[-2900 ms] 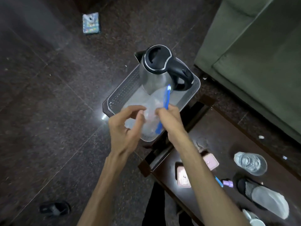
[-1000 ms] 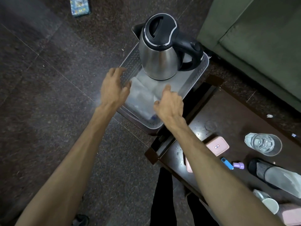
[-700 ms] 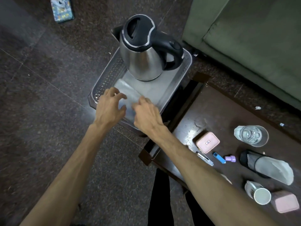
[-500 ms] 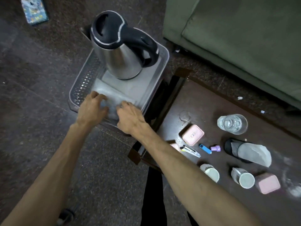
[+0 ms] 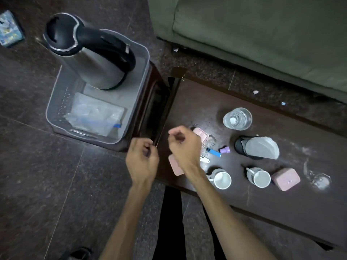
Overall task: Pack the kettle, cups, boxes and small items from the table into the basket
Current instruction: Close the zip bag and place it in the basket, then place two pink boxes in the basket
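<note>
The steel kettle [image 5: 90,59] with a black lid and handle stands in the grey basket [image 5: 137,102], beside a flat clear zip bag [image 5: 95,114]. On the dark table [image 5: 197,102] lie two white cups [image 5: 221,179] [image 5: 260,178], a pink box [image 5: 285,178], two more pink boxes [image 5: 201,133] [image 5: 175,167] partly hidden by my right hand [image 5: 185,145], a blue item [image 5: 214,152] and a purple cap [image 5: 225,150]. My left hand [image 5: 142,160] hovers at the table's left edge. Both hands are loosely curled and hold nothing.
A glass of water [image 5: 237,119] and a black mesh holder with a white cloth [image 5: 257,148] stand on the table. A green sofa [image 5: 262,30] runs behind it. A small patterned packet [image 5: 10,29] lies on the floor at the far left.
Both hands let go of the clear bag in the basket and drew back to the right, over the table's left end. The camera view swung right, showing more of the table.
</note>
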The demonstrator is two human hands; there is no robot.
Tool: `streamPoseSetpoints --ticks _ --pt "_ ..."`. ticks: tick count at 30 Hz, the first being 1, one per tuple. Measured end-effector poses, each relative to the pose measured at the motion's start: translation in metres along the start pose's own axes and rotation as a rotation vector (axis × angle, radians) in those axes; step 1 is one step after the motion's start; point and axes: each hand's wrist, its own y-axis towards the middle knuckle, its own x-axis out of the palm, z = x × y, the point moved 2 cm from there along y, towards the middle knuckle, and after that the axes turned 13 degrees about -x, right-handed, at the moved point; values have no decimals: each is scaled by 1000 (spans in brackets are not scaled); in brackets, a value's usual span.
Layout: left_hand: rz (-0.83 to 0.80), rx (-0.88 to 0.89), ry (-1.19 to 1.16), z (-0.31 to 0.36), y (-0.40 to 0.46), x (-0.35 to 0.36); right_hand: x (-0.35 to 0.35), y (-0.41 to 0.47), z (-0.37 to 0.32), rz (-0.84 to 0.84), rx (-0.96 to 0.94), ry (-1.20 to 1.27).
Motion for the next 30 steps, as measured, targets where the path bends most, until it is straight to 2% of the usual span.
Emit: streamPoseSetpoints --ticks 2,5,8,16,22,25,27,30 --pt "-68 -185 -30 -6 -32 31 -29 -9 31 43 113 -55" --pt "-122 -552 -88 -21 -64 68 -64 -14 68 81 249 -128" --pt "-164 -700 -39 -35 -78 91 -81 -5 89 50 263 -217" --pt "-130 -718 -38 -50 -72 104 -55 32 117 -137 243 -349" --pt "-75 -643 -214 -29 -60 80 -49 42 114 -62 268 -273" --pt "31 -506 -326 -6 -43 43 -53 56 72 -48 131 -232" --pt "122 -396 -384 9 -27 8 -53 70 26 -70 -19 -184" --pt "195 -336 -453 24 6 -46 -36 93 -53 -145 -255 -137"
